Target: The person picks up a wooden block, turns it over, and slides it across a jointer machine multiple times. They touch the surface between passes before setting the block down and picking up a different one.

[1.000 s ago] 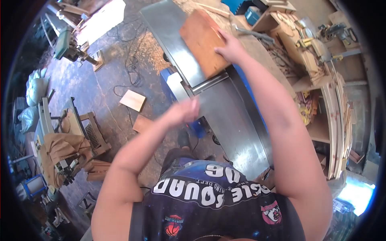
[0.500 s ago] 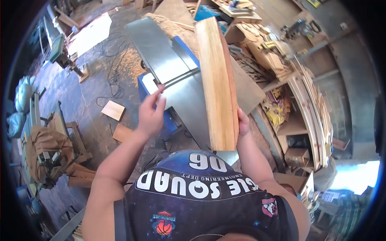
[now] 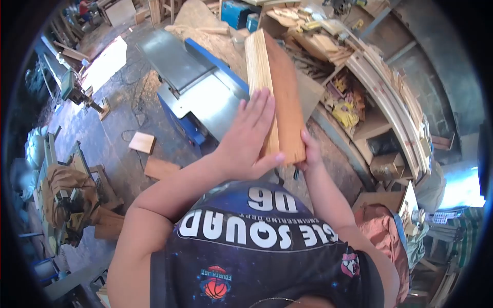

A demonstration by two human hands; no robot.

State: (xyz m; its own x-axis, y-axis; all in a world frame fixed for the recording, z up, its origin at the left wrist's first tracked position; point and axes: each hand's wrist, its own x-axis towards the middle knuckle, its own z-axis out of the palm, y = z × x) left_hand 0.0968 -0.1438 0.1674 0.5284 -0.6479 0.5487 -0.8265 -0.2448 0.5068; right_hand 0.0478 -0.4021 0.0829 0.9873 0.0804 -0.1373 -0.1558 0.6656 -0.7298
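A thick wooden board point(image 3: 288, 92) is held up in front of me, its pale narrow face and broad reddish-brown face both showing. My right hand point(image 3: 310, 150) grips it by the near right edge, thumb on the broad face and the other fingers partly hidden beneath. Against the pale face lies my left hand point(image 3: 251, 131), fingers stretched out flat along the wood and thumb towards the near end. Behind the board and to its left stands a blue jointer-like machine with a smooth metal table point(image 3: 205, 100).
On the floor to the left are a small pale wood block point(image 3: 142, 142) and a brown board piece point(image 3: 160, 168). Shelving with stacked long boards point(image 3: 393, 110) runs along the right. Sawdust and a blue box point(image 3: 234, 14) are farther back.
My left hand has moved right from above the machine onto the board. The board has rolled, showing more of its broad face, and the view has shifted.
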